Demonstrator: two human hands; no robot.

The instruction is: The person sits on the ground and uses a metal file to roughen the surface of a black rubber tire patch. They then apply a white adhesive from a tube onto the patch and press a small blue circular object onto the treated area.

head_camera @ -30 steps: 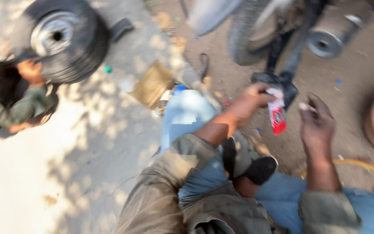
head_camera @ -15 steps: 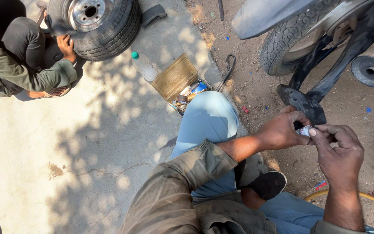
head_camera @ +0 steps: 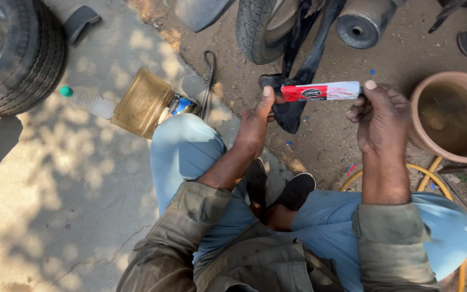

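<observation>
Head view: I see my left hand (head_camera: 256, 121) and right hand (head_camera: 380, 113) holding a red and white tube (head_camera: 321, 91) level between them, left thumb pinching its red end, right fingertips pinching its white end. The tube sits far of my blue-trousered knees, just near a motorcycle tyre (head_camera: 260, 27). A clay pot (head_camera: 449, 116) stands right; a brass tin (head_camera: 141, 101) and plastic bottle (head_camera: 88, 100) lie left, by a big tyre (head_camera: 14, 54).
</observation>
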